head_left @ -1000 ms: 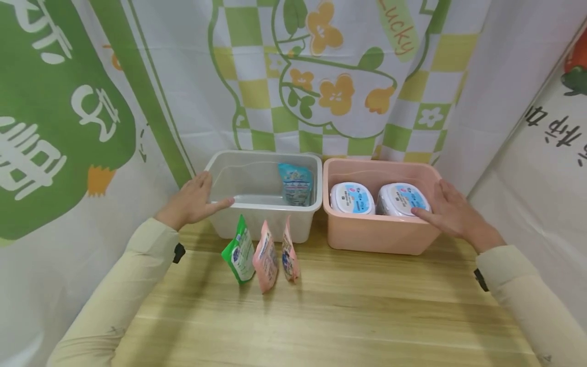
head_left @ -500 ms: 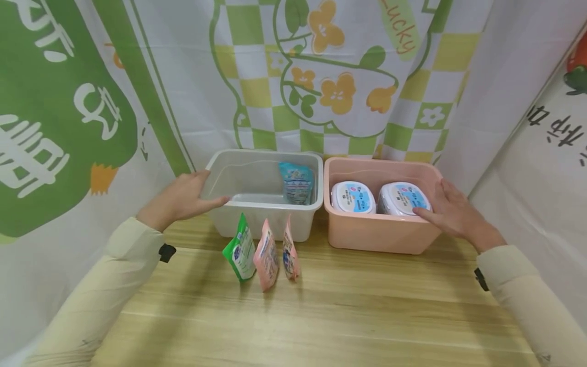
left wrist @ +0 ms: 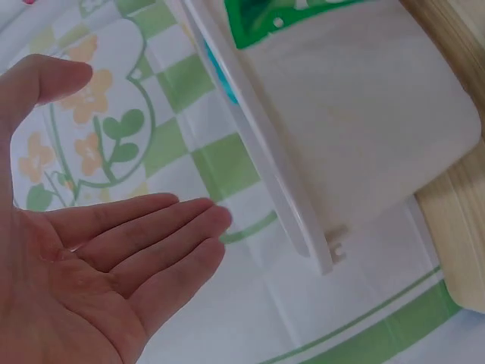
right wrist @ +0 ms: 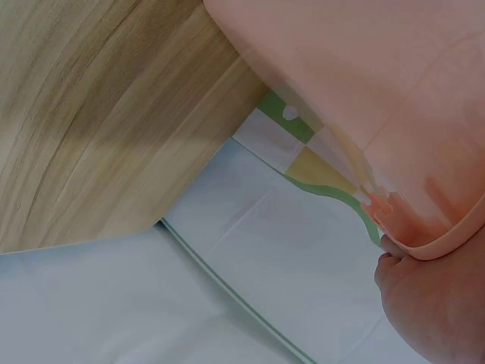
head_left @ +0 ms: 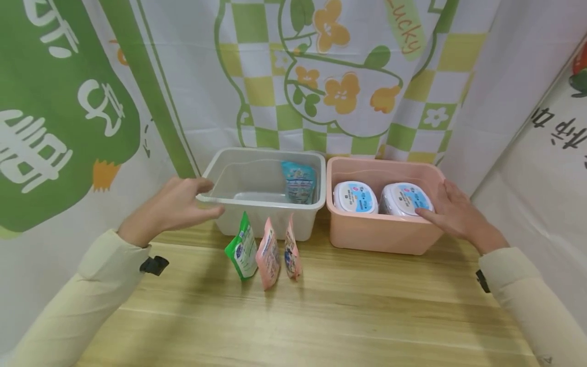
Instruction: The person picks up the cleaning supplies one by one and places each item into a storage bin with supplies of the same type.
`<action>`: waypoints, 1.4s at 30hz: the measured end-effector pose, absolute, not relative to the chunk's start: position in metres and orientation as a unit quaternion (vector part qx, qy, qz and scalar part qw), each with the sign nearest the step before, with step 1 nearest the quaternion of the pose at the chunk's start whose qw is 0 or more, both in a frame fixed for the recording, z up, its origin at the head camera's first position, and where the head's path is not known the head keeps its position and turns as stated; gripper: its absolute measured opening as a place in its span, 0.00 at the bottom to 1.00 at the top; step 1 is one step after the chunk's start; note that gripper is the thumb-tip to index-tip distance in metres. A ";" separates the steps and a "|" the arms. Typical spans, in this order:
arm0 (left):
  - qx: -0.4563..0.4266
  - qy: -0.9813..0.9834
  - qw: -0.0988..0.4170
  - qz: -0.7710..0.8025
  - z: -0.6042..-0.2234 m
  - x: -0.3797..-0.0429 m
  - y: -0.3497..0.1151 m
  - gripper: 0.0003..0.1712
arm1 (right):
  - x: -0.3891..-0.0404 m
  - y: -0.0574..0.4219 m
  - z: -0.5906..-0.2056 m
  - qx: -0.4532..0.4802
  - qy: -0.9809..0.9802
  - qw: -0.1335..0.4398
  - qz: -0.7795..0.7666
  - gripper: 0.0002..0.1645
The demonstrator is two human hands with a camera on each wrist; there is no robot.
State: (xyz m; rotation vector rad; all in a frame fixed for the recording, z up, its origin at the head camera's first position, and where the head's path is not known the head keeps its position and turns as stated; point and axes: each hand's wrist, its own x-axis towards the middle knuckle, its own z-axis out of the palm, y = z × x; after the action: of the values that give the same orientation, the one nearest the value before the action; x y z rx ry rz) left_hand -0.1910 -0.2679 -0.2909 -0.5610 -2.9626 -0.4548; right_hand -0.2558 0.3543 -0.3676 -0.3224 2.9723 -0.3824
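Head view: left hand, empty, fingers loosely spread; nearest it, the grey bin lies just right of them, long axis crosswise; right hand grips the pink bin, left of its fingers. Left wrist: fingers straight. Right wrist: fingers mostly hidden

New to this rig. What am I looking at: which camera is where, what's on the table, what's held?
No machine here, just a person working bare-handed. The wide picture comes from a head-worn camera looking forward and down; the other two come from cameras on each wrist. On the wooden table stand a pale grey bin with a blue pouch inside, a pink bin holding two white tubs, and, before the grey one, a green pouch and two pink pouches. The right hand grips the pink bin's rim; the left hand holds nothing.
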 end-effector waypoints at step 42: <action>-0.153 -0.950 0.081 -0.260 -0.383 -0.151 -0.220 0.10 | -0.256 0.356 -0.371 -0.109 0.983 0.054 -0.139 0.70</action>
State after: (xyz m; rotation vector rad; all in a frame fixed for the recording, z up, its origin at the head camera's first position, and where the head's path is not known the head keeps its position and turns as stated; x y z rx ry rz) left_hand -0.1511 -0.2202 -0.3828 -0.4580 -2.8394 -0.7763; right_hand -0.2564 0.3561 -0.3715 -0.3322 2.9864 -0.4220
